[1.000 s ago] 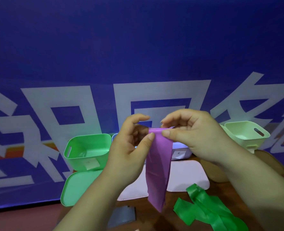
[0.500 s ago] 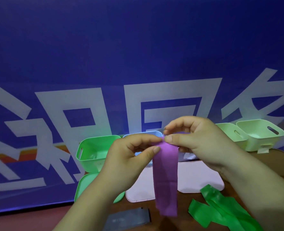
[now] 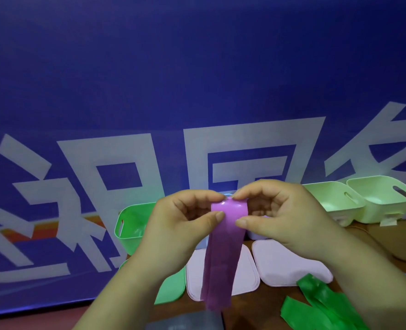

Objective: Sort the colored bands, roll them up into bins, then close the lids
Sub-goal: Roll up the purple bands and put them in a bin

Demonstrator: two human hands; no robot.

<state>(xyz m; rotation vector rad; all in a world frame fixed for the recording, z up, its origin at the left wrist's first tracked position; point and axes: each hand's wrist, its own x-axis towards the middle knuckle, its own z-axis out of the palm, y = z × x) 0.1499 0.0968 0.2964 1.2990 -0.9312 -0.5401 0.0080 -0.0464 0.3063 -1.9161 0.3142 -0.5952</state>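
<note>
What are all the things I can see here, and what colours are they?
purple band: 1, purple, hanging down in the middle
green band: 1 heap, green, on the table at lower right
bright green bin: 1, green, left, open
pale green bins: 2, light green, right, open
hidden bin: 1, whitish, mostly behind the hands
green lid: 1, green, flat in front of the bright green bin
pink lids: 2, pale pink, flat, middle
tan flat things: count unclear, right edge
dark grey thing: 1, bottom edge
banner: 1, blue with white signs, behind
table: 1, brown
left hand: 1, pinches the purple band's top
right hand: 1, pinches it too
</note>
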